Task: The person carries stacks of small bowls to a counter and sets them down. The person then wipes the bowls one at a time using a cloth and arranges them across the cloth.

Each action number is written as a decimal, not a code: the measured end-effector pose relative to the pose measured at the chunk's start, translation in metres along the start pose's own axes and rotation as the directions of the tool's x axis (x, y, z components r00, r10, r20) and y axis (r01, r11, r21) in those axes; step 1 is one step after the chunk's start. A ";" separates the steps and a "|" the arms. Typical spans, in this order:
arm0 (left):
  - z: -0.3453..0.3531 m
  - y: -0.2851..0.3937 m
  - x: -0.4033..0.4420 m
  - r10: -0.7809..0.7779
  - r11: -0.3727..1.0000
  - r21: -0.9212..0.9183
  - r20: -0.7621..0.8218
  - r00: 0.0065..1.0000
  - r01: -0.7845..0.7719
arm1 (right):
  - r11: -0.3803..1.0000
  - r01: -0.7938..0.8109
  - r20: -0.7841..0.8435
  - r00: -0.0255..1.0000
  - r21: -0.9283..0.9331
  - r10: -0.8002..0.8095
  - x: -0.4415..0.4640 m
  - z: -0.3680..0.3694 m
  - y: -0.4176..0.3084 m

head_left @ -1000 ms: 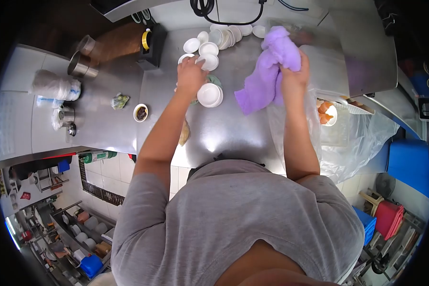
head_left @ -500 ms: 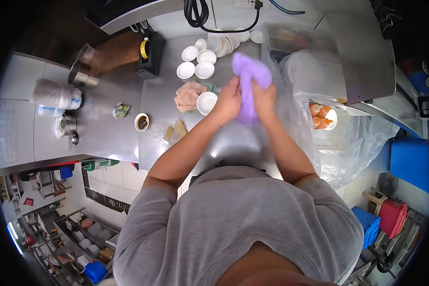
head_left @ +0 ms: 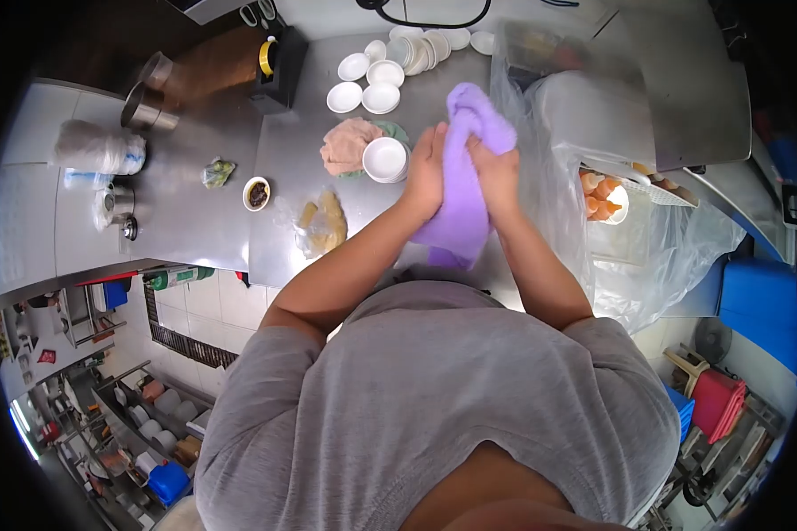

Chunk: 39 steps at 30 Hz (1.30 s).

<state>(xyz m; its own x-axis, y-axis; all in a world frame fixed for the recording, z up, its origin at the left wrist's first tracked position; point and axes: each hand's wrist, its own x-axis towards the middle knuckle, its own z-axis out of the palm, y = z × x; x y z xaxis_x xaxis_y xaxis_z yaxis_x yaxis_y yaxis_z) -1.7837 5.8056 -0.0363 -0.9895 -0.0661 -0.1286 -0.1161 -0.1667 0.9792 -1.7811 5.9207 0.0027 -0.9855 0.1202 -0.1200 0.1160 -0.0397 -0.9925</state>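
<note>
Left grip (head_left: 427,173) and right grip (head_left: 498,174) close around a fuzzy purple cloth (head_left: 456,199), upper centre of the frame.
It looks soft, light and limp, best held by its bunched middle folds; whether it hides anything cannot be told. Just left, stacked round white bowls (head_left: 385,160) sit beside a crumpled pink cloth (head_left: 346,144).

I saw bright light over the steel counter (head_left: 186,237), a pale sheen near nine o'clock and dimness between ten and eleven. Plastic sheeting (head_left: 660,274) glinted at three; a white strip (head_left: 24,430) glowed at eight. The purple cloth (head_left: 459,188) looked slightly soft. Straight edges bowed toward black corners.
</note>
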 end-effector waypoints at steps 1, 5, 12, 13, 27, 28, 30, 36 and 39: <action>-0.002 0.006 -0.008 -0.059 0.996 0.063 0.037 0.998 0.056 | 0.999 0.050 -0.064 0.997 -0.005 -0.050 0.011 -0.005 0.005; -0.037 0.030 -0.030 0.186 0.875 0.440 0.081 0.979 -0.202 | 0.995 0.080 -0.335 0.941 0.057 -0.056 0.037 -0.015 -0.014; -0.109 -0.001 -0.021 0.422 0.069 0.854 0.444 0.791 -0.516 | 0.346 0.708 0.407 0.662 -0.616 -0.630 0.130 0.067 0.042; -0.103 -0.004 -0.026 0.422 0.129 0.866 0.394 0.817 -0.484 | 0.156 0.812 0.565 0.515 -0.562 -0.645 0.145 0.089 0.063; -0.085 -0.017 -0.045 0.285 0.495 0.783 0.263 0.922 -0.377 | 0.347 0.544 0.584 0.811 -0.764 0.014 0.082 0.052 0.078; -0.084 -0.017 -0.045 0.304 0.509 0.764 0.271 0.913 -0.396 | 0.374 0.562 0.598 0.801 -0.737 -0.027 0.084 0.048 0.083; -0.086 -0.020 -0.033 0.384 0.535 0.733 0.231 0.894 -0.419 | 0.426 0.598 0.616 0.780 -0.679 -0.110 0.094 0.042 0.095; -0.089 0.001 0.038 0.312 0.487 0.785 0.254 0.915 -0.384 | 0.831 0.388 0.151 0.921 -0.399 -0.358 0.063 -0.010 0.047; -0.068 -0.006 0.054 0.197 0.179 0.838 0.483 0.853 -0.516 | 0.882 0.267 -0.051 0.949 -0.387 -0.310 0.040 -0.039 0.042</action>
<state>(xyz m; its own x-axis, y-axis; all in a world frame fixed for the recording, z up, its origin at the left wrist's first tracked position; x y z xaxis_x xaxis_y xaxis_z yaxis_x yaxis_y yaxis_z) -1.8304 5.7364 -0.0599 -0.9087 0.3861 0.1588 0.4172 0.8286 0.3732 -1.8107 5.9621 -0.0442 -0.9652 0.1772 0.1924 -0.1129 0.3814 -0.9175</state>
